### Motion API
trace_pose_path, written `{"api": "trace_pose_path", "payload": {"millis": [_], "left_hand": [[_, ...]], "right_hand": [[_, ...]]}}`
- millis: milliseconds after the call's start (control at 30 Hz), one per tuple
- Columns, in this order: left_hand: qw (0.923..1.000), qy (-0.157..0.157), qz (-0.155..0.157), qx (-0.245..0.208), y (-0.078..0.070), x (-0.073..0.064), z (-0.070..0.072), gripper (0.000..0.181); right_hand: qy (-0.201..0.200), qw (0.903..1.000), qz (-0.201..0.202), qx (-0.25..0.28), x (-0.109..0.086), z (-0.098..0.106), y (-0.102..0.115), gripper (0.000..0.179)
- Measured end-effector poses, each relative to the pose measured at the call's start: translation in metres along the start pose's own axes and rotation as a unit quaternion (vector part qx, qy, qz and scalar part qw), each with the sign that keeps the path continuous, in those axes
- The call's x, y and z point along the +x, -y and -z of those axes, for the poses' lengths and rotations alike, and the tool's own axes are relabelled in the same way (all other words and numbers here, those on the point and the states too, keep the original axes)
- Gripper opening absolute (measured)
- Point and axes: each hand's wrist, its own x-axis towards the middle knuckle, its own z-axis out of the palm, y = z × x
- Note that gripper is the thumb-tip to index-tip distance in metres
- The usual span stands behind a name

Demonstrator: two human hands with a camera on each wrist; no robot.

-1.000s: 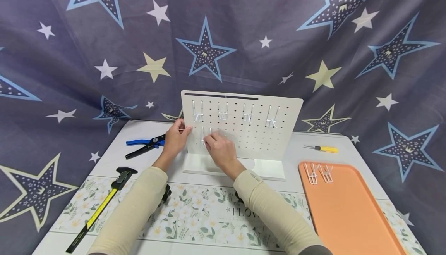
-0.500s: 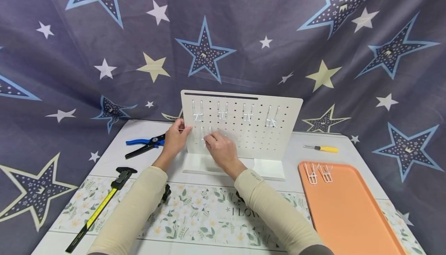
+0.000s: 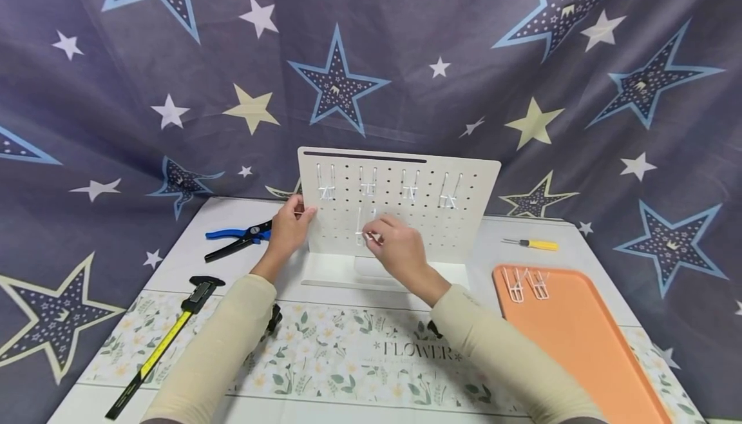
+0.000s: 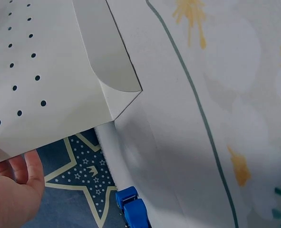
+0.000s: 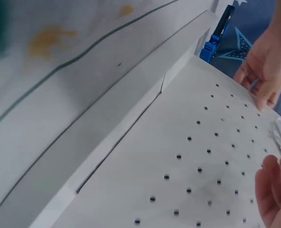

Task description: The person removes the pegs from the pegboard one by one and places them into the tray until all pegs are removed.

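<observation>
A white pegboard [image 3: 440,231] stands upright on its base at the table's middle. My left hand [image 3: 290,225] grips its left edge, thumb at the front and fingers behind; the left wrist view shows this hand [image 4: 16,190] at the edge too. With thumb and fingertips my right hand [image 3: 402,250] pinches a white wire hook [image 3: 359,221], held close against the board's lower left half. In the right wrist view the right hand [image 5: 278,192] shows only partly. Several wire hooks [image 3: 410,185] hang in a row along the board's upper holes.
An orange tray [image 3: 556,340] with two white wire hooks [image 3: 514,285] lies at the right. Behind it is a yellow-handled screwdriver [image 3: 539,245]. Blue-and-black pliers [image 3: 249,237] and a digital caliper [image 3: 194,301] lie at the left. A star-patterned curtain [image 3: 371,37] hangs behind the table.
My right hand has moved to the right along the board with the wire hook, away from the lower left holes. The left hand keeps its grip on the edge.
</observation>
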Motion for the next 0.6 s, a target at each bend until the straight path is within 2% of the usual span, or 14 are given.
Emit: {"api": "trace_pose_path", "payload": {"millis": [200,467,600], "left_hand": [[1.0,0.003,0.005,-0.003,0.0,0.001,-0.001,0.028],[0.9999,-0.004,0.009,-0.007,-0.002,0.0,-0.001,0.028],[1.0,-0.005,0.006,-0.004,-0.001,0.001,-0.001,0.029]], "right_hand": [[0.069,0.9949,-0.062,0.04,-0.016,0.03,-0.015,0.008],[0.107,0.9897,-0.088,0.037,-0.042,0.068,-0.049,0.008],[0.122,0.9849,-0.117,0.037,-0.051,0.092,-0.072,0.007]]}}
